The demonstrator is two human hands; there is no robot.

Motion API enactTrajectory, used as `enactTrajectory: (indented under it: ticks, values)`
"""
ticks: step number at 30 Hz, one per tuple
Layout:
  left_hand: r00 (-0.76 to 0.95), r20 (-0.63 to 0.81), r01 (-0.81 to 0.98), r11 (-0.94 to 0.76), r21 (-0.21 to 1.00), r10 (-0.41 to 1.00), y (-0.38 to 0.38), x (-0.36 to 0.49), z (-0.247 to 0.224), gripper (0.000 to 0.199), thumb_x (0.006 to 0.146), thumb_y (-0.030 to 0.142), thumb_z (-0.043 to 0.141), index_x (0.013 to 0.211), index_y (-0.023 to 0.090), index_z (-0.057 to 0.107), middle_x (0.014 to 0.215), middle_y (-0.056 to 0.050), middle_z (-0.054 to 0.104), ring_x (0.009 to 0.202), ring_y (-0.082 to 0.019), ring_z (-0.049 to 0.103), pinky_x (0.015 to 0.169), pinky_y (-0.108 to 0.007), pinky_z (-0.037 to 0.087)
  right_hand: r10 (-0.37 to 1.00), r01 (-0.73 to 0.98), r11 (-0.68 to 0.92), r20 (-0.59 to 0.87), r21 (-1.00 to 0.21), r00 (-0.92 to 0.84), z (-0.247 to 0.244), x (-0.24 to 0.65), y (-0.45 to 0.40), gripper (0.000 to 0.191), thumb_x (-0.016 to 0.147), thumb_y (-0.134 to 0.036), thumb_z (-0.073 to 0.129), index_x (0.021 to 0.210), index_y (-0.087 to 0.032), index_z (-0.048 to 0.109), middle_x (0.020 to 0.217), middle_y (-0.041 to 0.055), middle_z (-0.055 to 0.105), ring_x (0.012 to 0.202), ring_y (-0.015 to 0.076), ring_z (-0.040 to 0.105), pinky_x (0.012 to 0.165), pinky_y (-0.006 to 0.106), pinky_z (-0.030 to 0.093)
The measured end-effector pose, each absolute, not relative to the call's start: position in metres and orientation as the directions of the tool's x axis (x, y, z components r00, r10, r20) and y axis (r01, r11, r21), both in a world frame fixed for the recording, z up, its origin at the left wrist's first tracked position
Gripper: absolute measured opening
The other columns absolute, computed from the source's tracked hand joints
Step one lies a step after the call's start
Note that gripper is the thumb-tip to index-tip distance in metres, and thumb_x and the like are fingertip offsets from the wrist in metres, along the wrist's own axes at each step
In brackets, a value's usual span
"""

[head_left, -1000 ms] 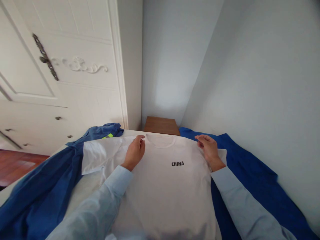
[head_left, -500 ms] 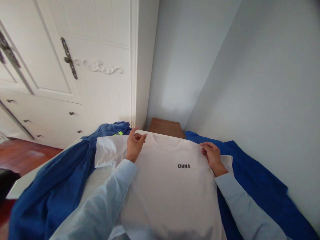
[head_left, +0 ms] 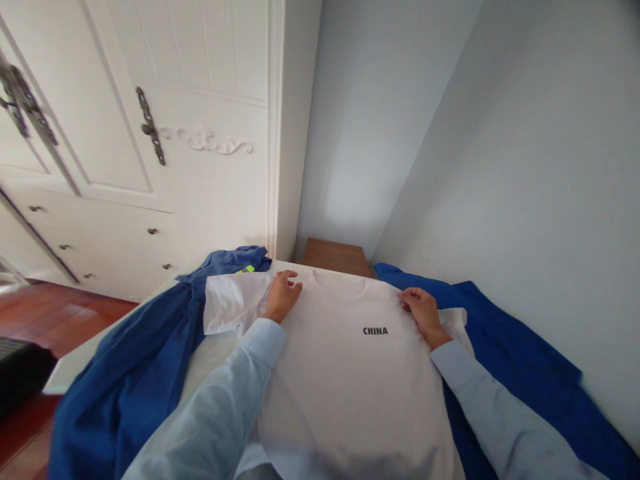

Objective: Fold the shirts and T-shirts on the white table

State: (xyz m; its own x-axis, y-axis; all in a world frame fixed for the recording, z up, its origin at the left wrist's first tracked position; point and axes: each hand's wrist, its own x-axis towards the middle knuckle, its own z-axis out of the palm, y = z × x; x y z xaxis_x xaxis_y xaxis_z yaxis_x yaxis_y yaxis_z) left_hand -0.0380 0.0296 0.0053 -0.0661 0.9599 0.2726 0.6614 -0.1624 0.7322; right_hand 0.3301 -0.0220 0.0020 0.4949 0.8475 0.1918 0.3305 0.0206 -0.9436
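A white T-shirt (head_left: 345, 387) with black "CHINA" lettering lies spread out, its collar toward the far edge of a white table (head_left: 67, 373). My left hand (head_left: 283, 297) is at the shirt's left shoulder, fingers bent and apart, touching or just above the cloth. At the right shoulder, my right hand (head_left: 421, 310) pinches the shirt's fabric between thumb and fingers. The left sleeve lies flat beside my left hand; the right sleeve shows partly behind my right wrist. The shirt's lower end runs out of view at the bottom.
Blue garments lie on the left (head_left: 135, 360) and right (head_left: 515, 347) of the shirt. A white wardrobe (head_left: 215, 200) stands at the back left, a brown wooden box-like piece (head_left: 335, 257) beyond the table, and a grey wall (head_left: 540, 200) on the right. A dark object (head_left: 23, 373) is on the floor.
My left hand has lowered toward the shoulder cloth, its raised fingers now bent down. My right hand keeps its pinch at the right shoulder. The view has shifted slightly left.
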Motion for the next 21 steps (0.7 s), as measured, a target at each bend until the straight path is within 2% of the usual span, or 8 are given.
enactTrajectory:
  ticks: [7, 12, 15, 17, 18, 21]
  values:
    - [0.125, 0.272, 0.787, -0.262, 0.559, 0.954, 0.016, -0.034, 0.008, 0.023, 0.082, 0.016, 0.062, 0.104, 0.016, 0.069, 0.117, -0.012, 0.067, 0.114, -0.024, 0.061, 0.103, -0.035, 0.046, 0.943, 0.681, 0.039, 0.252, -0.731, 0.217, 0.014, 0.329, -0.039, 0.019, 0.067, -0.040, 0.064, 0.070, -0.021, 0.061, 0.070, 0.0030, 0.068, 0.067, 0.0198, 0.062, 0.069, 0.033, 0.049]
    - [0.176, 0.262, 0.824, -0.288, 0.488, 0.949, 0.014, -0.034, 0.009, 0.025, 0.084, 0.019, 0.058, 0.107, 0.016, 0.069, 0.120, -0.013, 0.065, 0.114, -0.025, 0.060, 0.103, -0.036, 0.046, 0.923, 0.835, 0.015, 0.329, -0.550, 0.200, 0.022, 0.359, -0.071, 0.011, 0.072, -0.033, 0.058, 0.076, -0.023, 0.060, 0.086, 0.0068, 0.071, 0.082, 0.0238, 0.066, 0.083, 0.038, 0.052]
    - [0.180, 0.255, 0.838, -0.283, 0.465, 0.950, 0.016, -0.033, 0.007, 0.027, 0.084, 0.020, 0.058, 0.108, 0.016, 0.069, 0.120, -0.013, 0.065, 0.114, -0.025, 0.059, 0.101, -0.036, 0.046, 0.862, 0.883, -0.060, 0.421, -0.466, 0.281, 0.026, 0.396, -0.088, 0.015, 0.071, -0.032, 0.058, 0.083, -0.022, 0.060, 0.099, 0.0116, 0.070, 0.097, 0.0291, 0.066, 0.096, 0.045, 0.050]
    - [0.179, 0.251, 0.845, -0.279, 0.455, 0.951, 0.017, -0.033, 0.006, 0.028, 0.084, 0.021, 0.058, 0.109, 0.016, 0.070, 0.120, -0.013, 0.066, 0.114, -0.026, 0.059, 0.101, -0.035, 0.047, 0.819, 0.861, -0.166, 0.419, -0.480, 0.391, 0.031, 0.420, -0.098, 0.024, 0.070, -0.034, 0.061, 0.090, -0.020, 0.059, 0.107, 0.0157, 0.068, 0.106, 0.0333, 0.065, 0.101, 0.050, 0.048]
    - [0.180, 0.250, 0.847, -0.279, 0.452, 0.951, 0.018, -0.032, 0.006, 0.028, 0.084, 0.021, 0.058, 0.109, 0.016, 0.070, 0.120, -0.013, 0.066, 0.115, -0.026, 0.059, 0.101, -0.035, 0.047, 0.802, 0.820, -0.235, 0.373, -0.523, 0.467, 0.034, 0.429, -0.103, 0.029, 0.069, -0.035, 0.064, 0.093, -0.020, 0.059, 0.111, 0.0176, 0.068, 0.108, 0.0346, 0.065, 0.100, 0.050, 0.049]
    - [0.187, 0.250, 0.849, -0.284, 0.445, 0.950, 0.020, -0.032, 0.005, 0.029, 0.084, 0.021, 0.056, 0.108, 0.016, 0.071, 0.120, -0.013, 0.066, 0.116, -0.026, 0.059, 0.102, -0.035, 0.046, 0.787, 0.560, -0.415, 0.026, -0.718, 0.616, 0.047, 0.441, -0.122, 0.037, 0.072, -0.039, 0.069, 0.101, -0.019, 0.058, 0.114, 0.0190, 0.069, 0.105, 0.0326, 0.068, 0.087, 0.044, 0.057]
